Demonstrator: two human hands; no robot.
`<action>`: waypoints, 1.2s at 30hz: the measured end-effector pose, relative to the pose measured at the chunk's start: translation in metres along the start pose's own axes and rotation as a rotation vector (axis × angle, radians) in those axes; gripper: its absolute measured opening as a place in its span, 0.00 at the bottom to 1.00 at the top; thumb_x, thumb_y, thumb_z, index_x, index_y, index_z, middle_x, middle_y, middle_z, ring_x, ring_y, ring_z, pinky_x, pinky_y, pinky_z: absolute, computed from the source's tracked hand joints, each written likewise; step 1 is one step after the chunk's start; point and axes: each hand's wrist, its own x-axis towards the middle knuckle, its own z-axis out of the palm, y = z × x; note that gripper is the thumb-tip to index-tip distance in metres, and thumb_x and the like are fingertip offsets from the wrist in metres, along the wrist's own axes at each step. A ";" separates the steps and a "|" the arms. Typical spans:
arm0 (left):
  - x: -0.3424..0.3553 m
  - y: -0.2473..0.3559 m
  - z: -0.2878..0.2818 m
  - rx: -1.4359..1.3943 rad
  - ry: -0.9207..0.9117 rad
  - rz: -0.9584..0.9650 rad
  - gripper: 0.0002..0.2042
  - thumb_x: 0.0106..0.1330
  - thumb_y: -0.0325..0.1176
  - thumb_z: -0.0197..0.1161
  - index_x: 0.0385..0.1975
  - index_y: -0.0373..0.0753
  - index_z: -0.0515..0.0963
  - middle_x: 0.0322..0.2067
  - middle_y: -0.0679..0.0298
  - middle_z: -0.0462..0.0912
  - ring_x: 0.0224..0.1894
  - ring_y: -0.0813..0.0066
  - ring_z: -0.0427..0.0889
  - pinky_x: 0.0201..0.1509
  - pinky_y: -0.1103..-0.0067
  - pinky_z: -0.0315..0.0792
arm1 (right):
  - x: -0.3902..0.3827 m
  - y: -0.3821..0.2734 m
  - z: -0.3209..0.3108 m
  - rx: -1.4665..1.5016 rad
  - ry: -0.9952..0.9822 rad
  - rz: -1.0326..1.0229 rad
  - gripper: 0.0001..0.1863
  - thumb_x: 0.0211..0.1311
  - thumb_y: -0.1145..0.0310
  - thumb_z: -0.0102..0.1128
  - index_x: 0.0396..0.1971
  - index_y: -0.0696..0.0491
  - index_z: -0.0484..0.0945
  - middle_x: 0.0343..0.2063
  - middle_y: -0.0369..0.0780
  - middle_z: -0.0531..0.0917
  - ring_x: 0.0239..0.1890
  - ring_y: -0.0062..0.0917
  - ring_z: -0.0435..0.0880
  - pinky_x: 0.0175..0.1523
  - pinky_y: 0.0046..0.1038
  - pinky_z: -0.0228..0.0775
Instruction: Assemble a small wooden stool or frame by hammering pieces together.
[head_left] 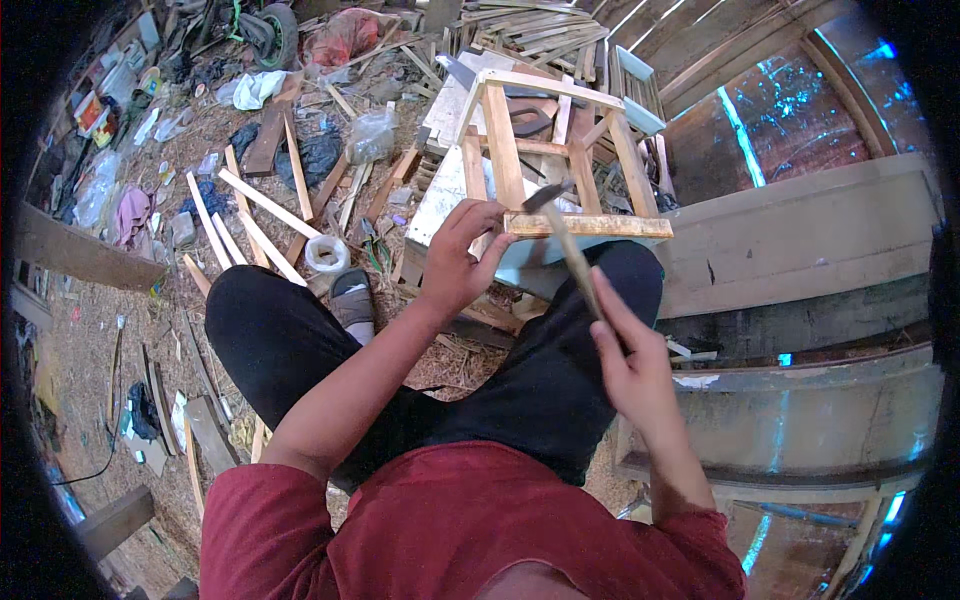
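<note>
A wooden stool-like frame [588, 228] of pale slats stands in front of me, its near rail close to my right knee. My left hand [465, 250] is closed at the left end of that rail, thumb below and fingers above; whether a nail is between the fingertips is too small to tell. In my right hand [635, 370] is a hammer [568, 243], gripped by its pale wooden handle. The dark hammer head is over the rail, just right of my left fingertips; I cannot tell whether it touches the wood.
Beneath the frame is a white worktop [438, 205], with a handsaw [462, 75] behind. Loose wooden strips [265, 205] and a tape roll [325, 254] lie on the littered ground to the left. Wide boards [800, 240] stand at the right. Stacked slats [535, 30] are at the back.
</note>
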 end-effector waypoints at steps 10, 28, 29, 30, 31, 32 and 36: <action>0.000 0.000 0.002 -0.040 0.026 -0.017 0.14 0.67 0.22 0.73 0.50 0.34 0.80 0.43 0.56 0.82 0.44 0.64 0.87 0.52 0.72 0.83 | -0.001 -0.001 0.000 0.015 0.123 -0.021 0.31 0.77 0.79 0.55 0.78 0.58 0.66 0.75 0.48 0.74 0.77 0.36 0.72 0.79 0.33 0.61; -0.002 -0.005 0.001 -0.065 -0.031 -0.099 0.14 0.68 0.20 0.71 0.52 0.34 0.80 0.49 0.58 0.82 0.54 0.69 0.87 0.63 0.73 0.84 | 0.006 0.008 0.000 0.020 0.162 -0.066 0.30 0.78 0.79 0.54 0.78 0.52 0.69 0.72 0.49 0.77 0.74 0.35 0.76 0.73 0.31 0.68; -0.003 -0.006 0.001 -0.063 -0.020 -0.103 0.14 0.68 0.20 0.71 0.52 0.34 0.80 0.49 0.58 0.82 0.54 0.69 0.87 0.63 0.73 0.84 | 0.005 0.008 0.000 0.013 0.136 -0.086 0.30 0.78 0.79 0.54 0.78 0.52 0.69 0.72 0.49 0.77 0.74 0.35 0.76 0.73 0.31 0.68; -0.003 -0.006 0.001 -0.050 -0.019 -0.087 0.14 0.68 0.20 0.71 0.52 0.34 0.80 0.49 0.58 0.82 0.54 0.69 0.87 0.63 0.73 0.84 | 0.004 0.008 0.001 0.204 0.274 -0.004 0.30 0.78 0.79 0.54 0.78 0.52 0.69 0.72 0.49 0.77 0.75 0.34 0.75 0.74 0.31 0.68; -0.003 -0.006 0.001 -0.038 -0.015 -0.065 0.14 0.68 0.20 0.71 0.52 0.34 0.80 0.49 0.58 0.82 0.53 0.69 0.87 0.63 0.73 0.84 | 0.004 0.007 0.002 0.368 0.400 0.040 0.30 0.78 0.79 0.54 0.78 0.52 0.69 0.72 0.49 0.77 0.75 0.34 0.75 0.74 0.31 0.67; -0.003 -0.006 0.001 -0.034 -0.023 -0.064 0.14 0.68 0.20 0.71 0.52 0.34 0.80 0.49 0.58 0.82 0.53 0.69 0.87 0.63 0.73 0.84 | 0.004 0.006 0.003 0.399 0.419 0.077 0.30 0.78 0.79 0.54 0.78 0.52 0.69 0.72 0.49 0.77 0.75 0.34 0.75 0.75 0.31 0.67; -0.002 -0.005 -0.001 -0.056 -0.031 -0.072 0.14 0.68 0.19 0.70 0.52 0.33 0.80 0.48 0.59 0.82 0.53 0.70 0.87 0.63 0.74 0.84 | 0.004 0.003 0.003 0.080 0.000 0.096 0.30 0.78 0.79 0.54 0.77 0.52 0.69 0.73 0.49 0.76 0.75 0.34 0.74 0.75 0.29 0.65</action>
